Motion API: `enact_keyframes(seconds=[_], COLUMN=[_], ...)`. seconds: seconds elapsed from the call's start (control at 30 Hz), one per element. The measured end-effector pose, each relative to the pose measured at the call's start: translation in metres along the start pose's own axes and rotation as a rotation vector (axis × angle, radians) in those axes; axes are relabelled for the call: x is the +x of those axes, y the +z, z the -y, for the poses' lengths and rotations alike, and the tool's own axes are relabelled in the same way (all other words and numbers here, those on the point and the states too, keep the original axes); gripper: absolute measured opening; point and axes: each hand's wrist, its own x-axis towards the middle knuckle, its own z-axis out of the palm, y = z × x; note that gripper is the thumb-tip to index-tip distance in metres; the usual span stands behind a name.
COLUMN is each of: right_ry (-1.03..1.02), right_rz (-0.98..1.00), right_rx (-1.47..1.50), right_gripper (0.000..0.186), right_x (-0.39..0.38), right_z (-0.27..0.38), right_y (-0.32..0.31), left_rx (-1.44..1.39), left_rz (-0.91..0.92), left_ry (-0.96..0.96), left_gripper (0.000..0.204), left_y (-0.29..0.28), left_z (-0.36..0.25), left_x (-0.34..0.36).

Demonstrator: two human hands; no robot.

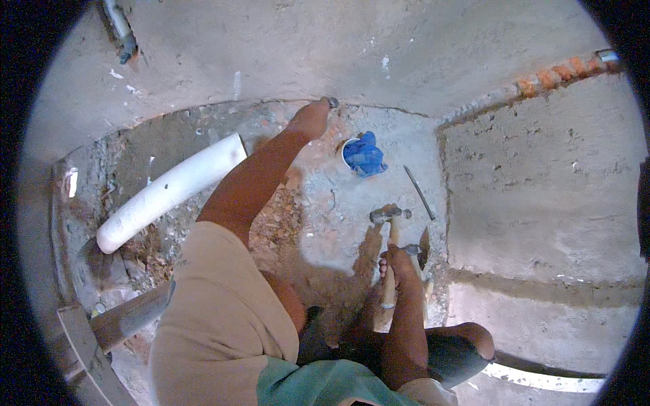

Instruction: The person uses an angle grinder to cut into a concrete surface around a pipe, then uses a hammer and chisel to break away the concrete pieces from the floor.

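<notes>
My left hand [310,120] reaches far forward to the base of the back wall. Its fingers are closed around something mostly hidden; only a round, dark grey end [332,103] shows beside them. Low on the right, my right hand [401,266] is wrapped round the wooden handle of a hammer [394,233], whose steel head points away from me, just above the floor. A second dark metal head [412,250] shows just right of that hand; what it belongs to is partly hidden. Between my hands stands a white bucket [347,154] with a blue cloth or bag [366,155] bulging out.
A metal rod [419,192] lies near the right wall [542,183]. On the left, a thick white pipe [172,193] rests across rubble [271,230]. Wooden boards [95,352] stand at the lower left. A pipe end [126,44] sticks out of the back wall.
</notes>
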Motion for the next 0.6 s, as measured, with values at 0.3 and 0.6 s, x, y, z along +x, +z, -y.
enact_keyframes(seconds=[0.3, 0.6], right_ry=[-0.185, -0.852], right_rz=[0.127, -0.550], right_rx=[0.093, -0.324], right_gripper=[0.049, 0.049], right_x=[0.030, -0.195], right_z=[-0.068, 0.068], right_y=[0.000, -0.085], left_rx=[0.131, 0.021], left_rz=[0.188, 0.077], left_ry=[-0.120, 0.124], left_gripper=[0.069, 0.050], left_y=[-0.030, -0.017], left_z=[-0.023, -0.041], left_x=[0.021, 0.016])
